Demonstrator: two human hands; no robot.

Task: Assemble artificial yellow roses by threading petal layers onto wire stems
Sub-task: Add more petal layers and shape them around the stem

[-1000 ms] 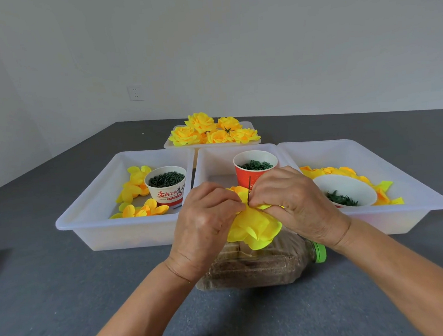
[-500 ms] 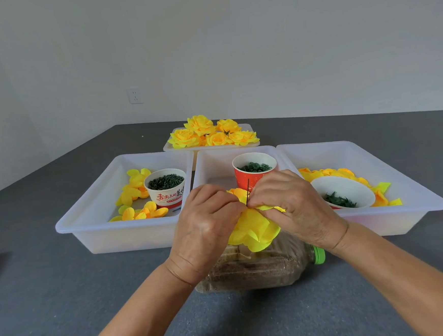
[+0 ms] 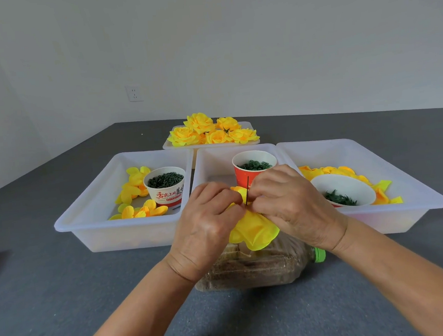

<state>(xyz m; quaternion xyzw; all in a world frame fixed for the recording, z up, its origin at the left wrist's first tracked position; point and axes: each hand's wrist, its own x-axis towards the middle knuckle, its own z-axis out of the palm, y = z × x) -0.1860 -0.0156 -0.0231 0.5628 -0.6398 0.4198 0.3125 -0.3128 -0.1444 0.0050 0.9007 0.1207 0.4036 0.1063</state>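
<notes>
left white tray [image 3: 87, 226] has loose yellow petals [image 3: 131, 186] and a white paper cup [image 3: 167, 188] of dark green bits, with red chinese print on it i can't really read. in the middle both hands sit close together: left hand [image 3: 206, 222] and right hand [image 3: 289, 202] pinch the yellow petal layers [image 3: 254, 231] around a thin upright wire stem [image 3: 248, 191], above a plastic bottle [image 3: 249, 269] lying on its side. behind is a red cup [image 3: 245, 178], finished roses [image 3: 212, 132] further back. right tray [image 3: 401, 180] holds more petals and a white bowl [image 3: 344, 187].

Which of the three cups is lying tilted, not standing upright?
The white cup in the right tray leans; the red cup and printed cup stand upright.
</notes>
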